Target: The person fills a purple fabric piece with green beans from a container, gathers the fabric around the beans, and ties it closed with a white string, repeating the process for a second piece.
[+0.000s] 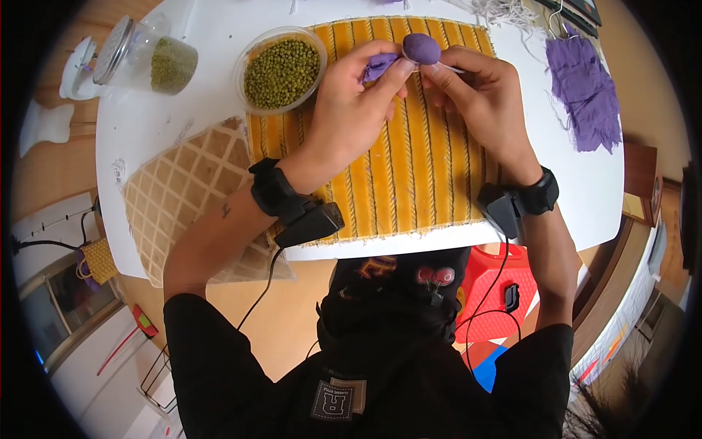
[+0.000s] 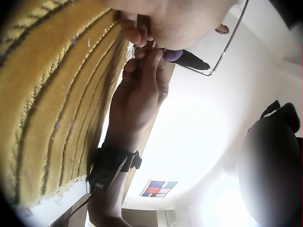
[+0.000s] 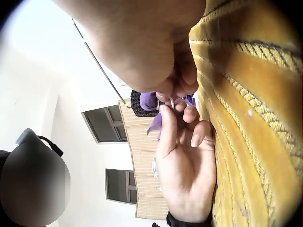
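Observation:
A round purple cloth bundle point(image 1: 422, 49) is held up over the striped yellow mat, its loose cloth tail point(image 1: 378, 66) sticking out to the left. My left hand point(image 1: 349, 110) pinches the gathered neck between thumb and fingers. White string point(image 1: 455, 70) runs at the neck, and my right hand point(image 1: 488, 102) pinches it close beside the bundle. In the right wrist view the string point(image 3: 172, 102) crosses just below the purple ball point(image 3: 148, 100), between both sets of fingertips. The left wrist view shows the ball point(image 2: 173, 55) partly hidden behind the hands.
A clear bowl of green beans point(image 1: 281, 73) stands left of my left hand on the yellow mat point(image 1: 409, 183). Farther left lies a jar point(image 1: 174, 66) with more beans. Purple cloth pieces point(image 1: 583, 91) lie at right, white threads point(image 1: 504, 13) at the back. A beige lattice-patterned cloth point(image 1: 190, 190) overhangs the front-left edge.

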The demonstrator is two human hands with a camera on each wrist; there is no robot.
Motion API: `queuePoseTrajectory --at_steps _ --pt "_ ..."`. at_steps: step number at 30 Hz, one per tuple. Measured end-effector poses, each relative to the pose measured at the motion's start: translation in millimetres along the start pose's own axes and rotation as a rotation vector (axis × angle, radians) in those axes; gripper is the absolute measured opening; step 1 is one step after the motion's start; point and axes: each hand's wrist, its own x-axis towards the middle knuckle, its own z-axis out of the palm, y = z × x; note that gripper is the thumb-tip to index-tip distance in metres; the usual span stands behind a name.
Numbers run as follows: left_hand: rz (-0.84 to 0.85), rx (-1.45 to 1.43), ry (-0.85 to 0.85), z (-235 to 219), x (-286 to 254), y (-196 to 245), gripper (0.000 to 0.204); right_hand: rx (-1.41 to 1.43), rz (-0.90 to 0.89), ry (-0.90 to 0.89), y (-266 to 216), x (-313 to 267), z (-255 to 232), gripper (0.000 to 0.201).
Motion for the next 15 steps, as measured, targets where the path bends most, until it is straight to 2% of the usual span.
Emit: queuePoseTrajectory --at_steps 2,5,7,10,14,15 --pt "0.014 -0.004 0.007 -1 -1 0 0.019 -0.005 -0.021 -0.005 1 0 -1 0.015" --pt "-0.024 -0.034 -0.052 -3 2 1 0.021 0.153 0.013 -0.092 0 2 -7 0.018" --pt "0.015 -0.138 -0.062 -3 3 -2 0.02 0.213 0.149 -0.272 -3 3 -12 0.021" --pt "0.001 -0.158 -0.057 -1 2 -2 0.022 0.199 0.206 -0.369 -6 4 -14 0.021" --pt "-0.005 -0.203 -0.103 -2 1 -1 0.022 0.185 0.228 -0.364 -8 3 -16 0.02" --pt "-0.018 -0.233 -0.094 -1 1 0 0.022 0.177 0.212 -0.314 -7 4 -17 0.02"
